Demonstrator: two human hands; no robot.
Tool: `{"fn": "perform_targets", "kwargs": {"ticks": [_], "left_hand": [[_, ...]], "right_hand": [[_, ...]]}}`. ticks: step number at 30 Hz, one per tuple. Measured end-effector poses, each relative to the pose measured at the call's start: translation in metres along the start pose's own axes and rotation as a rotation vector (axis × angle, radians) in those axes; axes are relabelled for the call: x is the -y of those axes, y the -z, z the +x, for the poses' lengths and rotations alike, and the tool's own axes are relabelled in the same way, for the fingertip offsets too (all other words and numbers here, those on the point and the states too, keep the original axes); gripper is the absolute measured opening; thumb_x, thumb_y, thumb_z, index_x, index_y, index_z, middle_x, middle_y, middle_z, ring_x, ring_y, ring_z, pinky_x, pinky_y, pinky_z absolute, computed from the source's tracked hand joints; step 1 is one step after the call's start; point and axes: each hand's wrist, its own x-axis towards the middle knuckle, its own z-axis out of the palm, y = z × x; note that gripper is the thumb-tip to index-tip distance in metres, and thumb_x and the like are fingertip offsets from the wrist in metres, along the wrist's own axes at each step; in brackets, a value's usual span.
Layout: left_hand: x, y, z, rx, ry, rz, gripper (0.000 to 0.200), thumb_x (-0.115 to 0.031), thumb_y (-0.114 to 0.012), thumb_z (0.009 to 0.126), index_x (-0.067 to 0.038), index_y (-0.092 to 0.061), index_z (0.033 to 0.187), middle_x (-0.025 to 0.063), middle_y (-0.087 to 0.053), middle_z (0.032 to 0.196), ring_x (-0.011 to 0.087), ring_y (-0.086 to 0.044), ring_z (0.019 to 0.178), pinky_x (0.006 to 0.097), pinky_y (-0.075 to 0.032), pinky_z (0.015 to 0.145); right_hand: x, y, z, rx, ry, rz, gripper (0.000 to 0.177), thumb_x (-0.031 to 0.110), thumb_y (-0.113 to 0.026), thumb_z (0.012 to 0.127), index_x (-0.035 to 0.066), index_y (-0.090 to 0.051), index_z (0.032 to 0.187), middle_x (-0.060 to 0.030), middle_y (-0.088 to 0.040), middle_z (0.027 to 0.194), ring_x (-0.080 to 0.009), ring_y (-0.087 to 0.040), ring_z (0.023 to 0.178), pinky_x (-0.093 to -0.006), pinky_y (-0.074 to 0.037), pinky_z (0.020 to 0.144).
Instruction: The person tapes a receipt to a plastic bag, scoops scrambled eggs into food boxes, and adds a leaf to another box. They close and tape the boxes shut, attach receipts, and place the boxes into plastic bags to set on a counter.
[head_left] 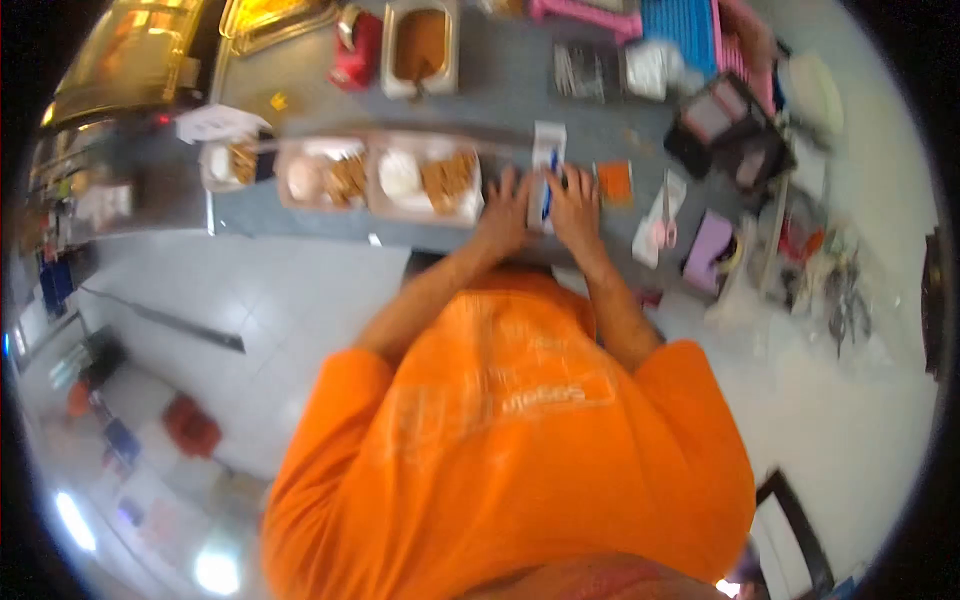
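Observation:
My left hand [505,215] lies on the grey counter with its fingers stretched out, at the edge of a small pale slip [536,212]. Beside it, my right hand [577,213] is closed round a blue pen [547,198], which stands over the slip. Another white strip [549,140] lies just beyond the fingers. Left of my left hand sits a food tray [375,205] with a white mound and brown pieces. A similar tray [288,197] and a smaller one [213,180] follow further left. An orange square packet [614,182] lies right of my right hand.
At the back stand a metal pan [388,75] of brown sauce and a red dispenser [354,60]. To the right are pink-handled scissors [663,232], a purple tape dispenser [708,248], a black compartment box [690,150], a blue basket [683,32] and a bag of cutlery [583,72].

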Motion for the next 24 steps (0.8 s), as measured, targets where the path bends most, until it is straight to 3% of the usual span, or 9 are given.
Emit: {"fn": "perform_targets", "kwargs": {"ticks": [2,6,11,14,18,20,21,23,24], "left_hand": [[-0.002,0.02,-0.013,0.188,0.047,-0.382,0.1,-0.034,-0.075,0.071,-0.009,-0.013,0.145,0.0301,-0.021,0.141,0.0505,-0.035,0.123,0.0485,-0.034,0.104],[0.01,0.092,-0.06,0.315,-0.064,-0.798,0.069,-0.038,-0.065,0.083,-0.007,-0.036,0.138,0.0208,-0.046,0.131,0.0268,-0.052,0.111,0.0382,-0.043,0.094],[0.07,0.158,-0.11,0.24,0.213,-1.087,0.043,-0.025,-0.057,0.092,-0.011,-0.046,0.13,0.0101,-0.056,0.114,0.0185,-0.056,0.096,0.0321,-0.047,0.083],[0.123,0.184,-0.124,0.141,0.239,-1.054,0.045,-0.028,-0.06,0.09,-0.006,-0.049,0.128,0.0071,-0.061,0.104,0.0127,-0.055,0.088,0.0275,-0.046,0.078],[0.181,0.232,-0.137,-0.009,0.279,-1.208,0.041,-0.025,-0.06,0.091,-0.006,-0.05,0.126,0.0033,-0.059,0.095,0.0096,-0.054,0.084,0.0239,-0.045,0.072],[0.217,0.256,-0.14,-0.223,0.198,-1.066,0.037,-0.02,-0.061,0.09,-0.006,-0.053,0.123,0.0009,-0.058,0.087,0.009,-0.053,0.077,0.0235,-0.044,0.068],[0.241,0.267,-0.144,-0.218,0.231,-1.052,0.031,-0.016,-0.062,0.089,-0.004,-0.056,0.117,0.0006,-0.059,0.083,0.0093,-0.054,0.073,0.0241,-0.044,0.065],[0.264,0.311,-0.141,-0.282,0.22,-0.982,0.029,-0.014,-0.062,0.087,-0.004,-0.058,0.114,0.0008,-0.059,0.081,0.0093,-0.054,0.071,0.0242,-0.044,0.064],[0.27,0.329,-0.14,-0.352,0.233,-0.909,0.026,-0.012,-0.063,0.086,-0.003,-0.059,0.11,0.001,-0.06,0.079,0.0093,-0.054,0.07,0.0243,-0.044,0.064]], "right_hand": [[0.004,0.007,0.016,-0.112,-0.039,0.169,0.036,0.003,-0.051,0.076,0.01,-0.064,0.108,-0.0142,-0.053,0.106,-0.0329,-0.049,0.102,-0.0438,-0.041,0.089],[0.03,0.049,0.12,-0.389,-0.042,0.462,0.034,-0.001,-0.052,0.072,0.009,-0.066,0.101,-0.0128,-0.053,0.103,-0.0316,-0.05,0.1,-0.0427,-0.043,0.085],[0.113,0.084,0.32,-0.308,0.267,0.574,0.023,0.002,-0.054,0.077,0.003,-0.062,0.099,-0.0159,-0.06,0.1,-0.0321,-0.056,0.099,-0.0399,-0.045,0.084],[0.153,0.059,0.435,-0.505,0.404,0.462,0.025,0.007,-0.056,0.08,0.006,-0.061,0.104,-0.0164,-0.06,0.104,-0.0322,-0.056,0.103,-0.0396,-0.046,0.085],[0.172,0.001,0.515,-0.296,0.15,-0.073,0.027,0.02,-0.066,0.078,0.014,-0.062,0.104,-0.0144,-0.058,0.114,-0.0305,-0.052,0.111,-0.0395,-0.045,0.09],[0.158,-0.019,0.543,0.393,0.086,-0.182,0.021,0.017,-0.064,0.078,0.013,-0.063,0.099,-0.0093,-0.059,0.109,-0.0288,-0.053,0.107,-0.0402,-0.046,0.085],[0.148,-0.02,0.553,0.387,0.069,-0.193,0.021,0.017,-0.064,0.078,0.013,-0.063,0.099,-0.0093,-0.059,0.109,-0.0288,-0.053,0.107,-0.0402,-0.046,0.085],[0.129,-0.011,0.57,-0.153,0.004,-0.234,0.019,0.016,-0.062,0.079,0.011,-0.064,0.096,-0.0052,-0.059,0.103,-0.0277,-0.055,0.1,-0.0411,-0.047,0.081],[0.117,-0.005,0.576,-0.15,-0.005,-0.248,0.019,0.016,-0.062,0.079,0.011,-0.064,0.096,-0.0052,-0.059,0.103,-0.0277,-0.055,0.1,-0.0411,-0.047,0.081]]}}
